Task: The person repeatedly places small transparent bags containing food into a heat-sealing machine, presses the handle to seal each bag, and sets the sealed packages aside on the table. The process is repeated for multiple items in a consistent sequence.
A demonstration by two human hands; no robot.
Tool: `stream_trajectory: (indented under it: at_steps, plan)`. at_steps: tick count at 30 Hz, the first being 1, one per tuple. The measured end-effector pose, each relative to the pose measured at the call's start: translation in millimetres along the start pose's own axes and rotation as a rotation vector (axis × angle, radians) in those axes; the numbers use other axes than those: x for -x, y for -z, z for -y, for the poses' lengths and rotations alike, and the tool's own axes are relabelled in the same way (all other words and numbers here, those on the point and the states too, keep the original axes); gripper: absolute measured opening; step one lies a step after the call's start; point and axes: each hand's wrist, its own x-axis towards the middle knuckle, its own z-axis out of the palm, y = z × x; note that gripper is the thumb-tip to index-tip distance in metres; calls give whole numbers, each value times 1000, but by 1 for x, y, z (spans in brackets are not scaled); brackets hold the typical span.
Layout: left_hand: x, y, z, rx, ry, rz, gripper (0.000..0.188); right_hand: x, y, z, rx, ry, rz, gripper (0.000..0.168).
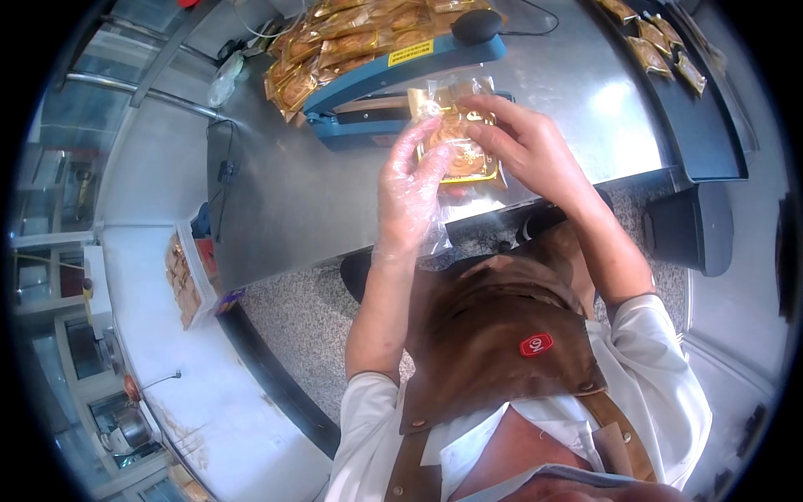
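Note:
A clear packet with gold print (467, 164) and a round brown pastry inside is held between both my hands. My left hand (411, 169), in a thin clear plastic glove, grips its left side. My bare right hand (527, 141) has thumb and fingers on its upper right part. Just beyond the packet stands a blue impulse heat sealer (351, 135), its long lever arm (357, 76) raised and ending in a black knob (477, 26). The packet's upper edge overlaps the sealer's bar in view; whether it touches the bar I cannot tell.
Behind the sealer lies a heap of packed pastries (351, 44) on the steel table (288, 201). More packets (649, 56) sit on a dark tray (702, 132) at right. A plastic box of brown pieces (194, 276) is on the white counter (207, 389). A dark bin (690, 229) stands right.

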Motion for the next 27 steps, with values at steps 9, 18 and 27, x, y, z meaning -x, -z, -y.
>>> stream_trajectory:
  at_steps: [9, 18, 27]
  plan:
    - [-8, 7, -2, -28, -6, -31, 39, 5, 33, 17, 56, -62, -36, 34]
    - [-12, 6, -11, -23, 55, -42, 37, -48, 73, 55, 326, 375, -133, 32]
    - [-13, 14, -3, -62, -17, -80, 35, -60, 73, 53, 400, 325, 56, 28]
